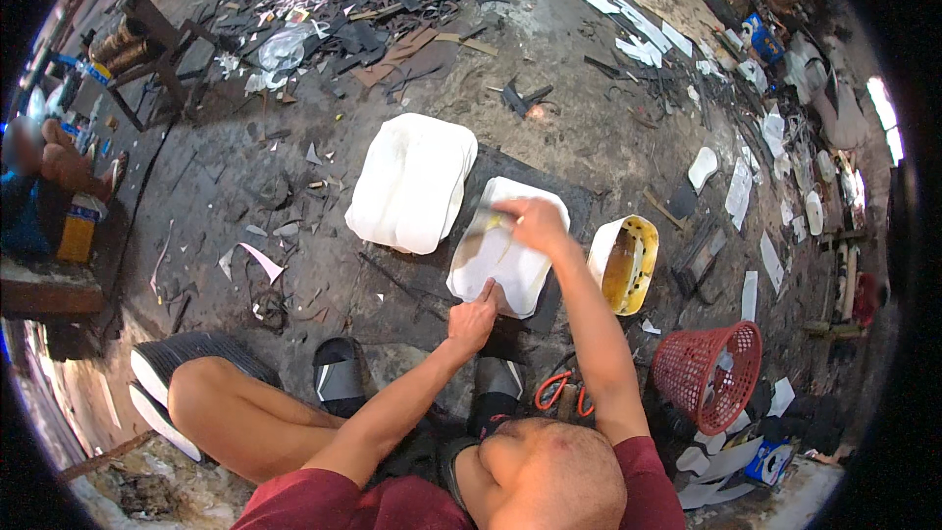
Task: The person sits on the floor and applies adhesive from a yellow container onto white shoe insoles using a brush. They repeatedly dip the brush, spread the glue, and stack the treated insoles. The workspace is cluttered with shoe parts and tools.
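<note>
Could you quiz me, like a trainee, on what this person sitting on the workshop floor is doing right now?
1. True or false: the left hand presses on the near edge of the white sheet.
2. What does the right hand hold over the sheet? A) a brush B) a hammer C) scissors
3. Which colour is the basket on the person's right?

Key:
1. True.
2. A, a brush, though it is blurred.
3. Red.

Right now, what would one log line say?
left hand: pins white sheet | right hand: brush on sheet | glue tub: beside
</note>
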Tool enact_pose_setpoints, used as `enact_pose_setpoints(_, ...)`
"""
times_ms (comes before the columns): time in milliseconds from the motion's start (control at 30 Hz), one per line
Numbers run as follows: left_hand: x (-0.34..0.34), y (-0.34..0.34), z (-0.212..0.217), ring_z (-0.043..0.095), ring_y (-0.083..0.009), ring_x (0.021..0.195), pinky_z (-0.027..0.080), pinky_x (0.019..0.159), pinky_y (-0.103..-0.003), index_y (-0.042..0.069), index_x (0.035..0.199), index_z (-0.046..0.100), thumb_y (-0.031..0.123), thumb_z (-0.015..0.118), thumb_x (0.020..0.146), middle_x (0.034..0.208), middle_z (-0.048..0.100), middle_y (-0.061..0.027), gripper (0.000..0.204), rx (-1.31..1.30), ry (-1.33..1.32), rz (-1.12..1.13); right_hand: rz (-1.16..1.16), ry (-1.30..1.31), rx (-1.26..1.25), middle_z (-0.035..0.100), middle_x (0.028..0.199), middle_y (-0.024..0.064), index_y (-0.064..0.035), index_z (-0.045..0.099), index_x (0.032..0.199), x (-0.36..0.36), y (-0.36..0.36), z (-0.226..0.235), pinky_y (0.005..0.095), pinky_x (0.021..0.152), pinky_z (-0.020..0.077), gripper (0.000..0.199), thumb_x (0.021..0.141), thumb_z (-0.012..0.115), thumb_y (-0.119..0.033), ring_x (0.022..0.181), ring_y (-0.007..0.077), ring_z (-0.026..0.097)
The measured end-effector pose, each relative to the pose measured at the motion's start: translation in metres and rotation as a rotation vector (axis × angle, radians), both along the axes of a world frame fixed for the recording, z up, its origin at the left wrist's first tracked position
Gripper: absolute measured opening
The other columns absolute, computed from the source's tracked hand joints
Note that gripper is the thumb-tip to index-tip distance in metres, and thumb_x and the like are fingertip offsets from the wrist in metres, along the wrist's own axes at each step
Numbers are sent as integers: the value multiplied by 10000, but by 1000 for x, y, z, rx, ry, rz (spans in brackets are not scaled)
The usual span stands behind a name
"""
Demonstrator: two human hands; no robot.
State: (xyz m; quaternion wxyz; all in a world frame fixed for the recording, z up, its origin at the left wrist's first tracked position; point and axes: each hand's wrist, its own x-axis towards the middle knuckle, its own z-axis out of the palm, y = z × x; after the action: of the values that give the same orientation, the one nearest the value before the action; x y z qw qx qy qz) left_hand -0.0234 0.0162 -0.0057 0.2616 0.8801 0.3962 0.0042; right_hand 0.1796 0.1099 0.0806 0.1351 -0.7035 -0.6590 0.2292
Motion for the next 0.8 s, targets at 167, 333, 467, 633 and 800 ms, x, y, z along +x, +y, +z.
enact_pose_setpoints(167, 10, 4, 5, 723, -343, 694, 585, 601, -450, 26, 1333, 551, 113, 536, 877, 1515, 452, -133, 464, 2, -43, 22, -172, -169, -65, 731, 1038, 131, -253, 687, 1219, 31, 27, -17, 464, 804, 553, 364, 858, 659, -219, 963, 330, 698)
enact_pose_setpoints(333, -3, -13, 11, 718, -342, 695, 572, 587, -456, 32, 1350, 545, 121, 600, 829, 1459, 511, -163, 531, -22, -71, 1, 47, -136, -114, 733, 976, 129, -228, 696, 1175, -28, -13, -31, 477, 760, 557, 306, 872, 649, -234, 902, 330, 707)
enact_pose_setpoints(467, -7, -49, 9, 697, -357, 698, 563, 583, -460, 70, 1257, 598, 165, 599, 875, 1214, 673, -168, 394, 8, -375, -58, 145, -117, -50, 737, 984, 108, -199, 702, 1159, -70, -57, -27, 488, 661, 559, 332, 851, 585, -152, 794, 323, 711)
enact_pose_setpoints(633, -1, -76, -14, 696, -360, 839, 566, 676, -474, 62, 1109, 646, 211, 602, 870, 1005, 704, -174, 285, -149, -174, -230, 229, -153, 109, 706, 863, 85, -157, 634, 1107, -104, -96, -35, 455, 618, 563, 283, 834, 575, -107, 777, 321, 710)
enact_pose_setpoints(800, 1, -72, -14, 688, -358, 868, 568, 686, -468, 65, 1003, 695, 156, 615, 831, 1011, 704, -167, 210, 357, -456, -221, 101, 218, -88, 727, 1017, 111, -142, 650, 1218, -117, -111, -11, 427, 740, 563, 342, 878, 657, -175, 850, 318, 708)
